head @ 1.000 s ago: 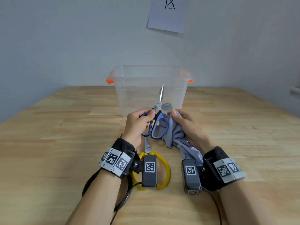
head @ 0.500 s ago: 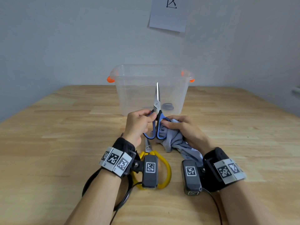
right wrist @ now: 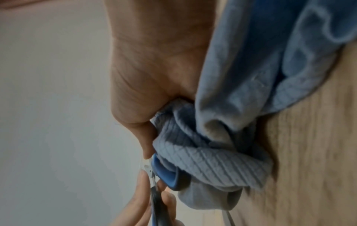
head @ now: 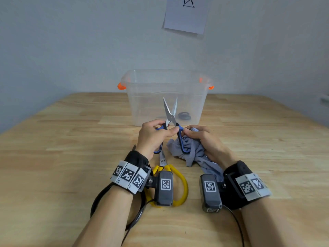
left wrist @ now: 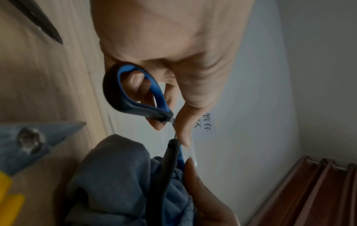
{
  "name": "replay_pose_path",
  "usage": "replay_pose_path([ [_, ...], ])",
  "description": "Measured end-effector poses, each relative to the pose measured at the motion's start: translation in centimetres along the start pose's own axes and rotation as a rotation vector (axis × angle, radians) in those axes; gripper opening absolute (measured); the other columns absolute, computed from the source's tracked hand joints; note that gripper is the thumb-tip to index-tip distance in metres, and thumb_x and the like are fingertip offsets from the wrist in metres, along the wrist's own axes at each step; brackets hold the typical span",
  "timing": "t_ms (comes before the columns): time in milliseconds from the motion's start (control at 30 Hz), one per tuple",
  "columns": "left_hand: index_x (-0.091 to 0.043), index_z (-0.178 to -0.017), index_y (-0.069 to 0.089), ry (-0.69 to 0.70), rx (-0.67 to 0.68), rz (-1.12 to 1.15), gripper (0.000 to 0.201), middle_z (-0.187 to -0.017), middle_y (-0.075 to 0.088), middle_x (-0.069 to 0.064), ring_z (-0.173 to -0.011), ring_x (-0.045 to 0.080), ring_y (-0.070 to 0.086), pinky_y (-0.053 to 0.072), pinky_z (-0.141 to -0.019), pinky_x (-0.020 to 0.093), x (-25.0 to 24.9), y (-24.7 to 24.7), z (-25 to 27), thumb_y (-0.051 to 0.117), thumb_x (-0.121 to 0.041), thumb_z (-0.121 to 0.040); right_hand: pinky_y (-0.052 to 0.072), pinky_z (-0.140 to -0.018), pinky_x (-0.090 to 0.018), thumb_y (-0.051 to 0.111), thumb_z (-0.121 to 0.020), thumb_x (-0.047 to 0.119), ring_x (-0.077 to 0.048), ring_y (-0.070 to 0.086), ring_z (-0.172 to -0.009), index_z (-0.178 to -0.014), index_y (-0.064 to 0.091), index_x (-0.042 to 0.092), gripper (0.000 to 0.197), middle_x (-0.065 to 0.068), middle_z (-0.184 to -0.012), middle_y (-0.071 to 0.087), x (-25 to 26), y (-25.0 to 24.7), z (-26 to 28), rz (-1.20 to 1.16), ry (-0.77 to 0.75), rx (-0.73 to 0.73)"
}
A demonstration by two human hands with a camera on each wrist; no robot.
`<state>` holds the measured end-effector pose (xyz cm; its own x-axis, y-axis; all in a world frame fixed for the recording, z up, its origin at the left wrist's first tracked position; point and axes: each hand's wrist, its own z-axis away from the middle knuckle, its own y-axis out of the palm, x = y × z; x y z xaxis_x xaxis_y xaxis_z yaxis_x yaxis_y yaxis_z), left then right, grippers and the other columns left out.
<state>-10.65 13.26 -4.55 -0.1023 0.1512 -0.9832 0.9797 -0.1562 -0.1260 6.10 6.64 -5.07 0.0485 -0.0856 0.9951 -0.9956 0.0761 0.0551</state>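
Blue scissors (head: 170, 115) are held upright above the table (head: 71, 139), just in front of a clear plastic box (head: 142, 97), with the blades parted in a narrow V and the tips pointing up. One handle loop is gripped by the left hand (head: 153, 138), whose fingers are curled round and through it. The other loop is pinched by the right hand (head: 206, 141) together with a bunched grey-blue cloth (head: 193, 153), which is clutched in the palm and trails onto the table. Yellow scissors (head: 184, 184) are seen lying flat on the table beneath the left wrist.
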Motion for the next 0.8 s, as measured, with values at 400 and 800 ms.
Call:
replay_pose_path([
  [400,-0.016,-0.037,0.036,-0.011,-0.045,-0.323,0.069,-0.034,0.028,-0.009,-0.046,0.018,0.034,0.021,-0.050,0.028,-3.1,-0.1,0.9,0.089,-0.059,-0.054,0.058,-0.087,-0.042,0.058,-0.098,0.034,-0.037,0.071,-0.094,-0.100,0.071,-0.006,0.042,-0.026,-0.098,0.073,1.9,-0.1,1.1,0.066,0.035,-0.042],
  [800,-0.016,-0.050,0.050,-0.083,0.008,-0.547,0.069,-0.053,0.055,-0.003,-0.056,0.020,0.055,0.028,-0.045,0.026,-5.7,-1.8,3.9,0.079,-0.079,-0.046,0.049,-0.065,-0.029,0.079,-0.082,0.018,-0.018,0.060,-0.070,-0.072,0.070,0.010,0.016,-0.006,-0.070,0.065,5.1,-0.9,2.9,0.553,0.177,-0.317],
])
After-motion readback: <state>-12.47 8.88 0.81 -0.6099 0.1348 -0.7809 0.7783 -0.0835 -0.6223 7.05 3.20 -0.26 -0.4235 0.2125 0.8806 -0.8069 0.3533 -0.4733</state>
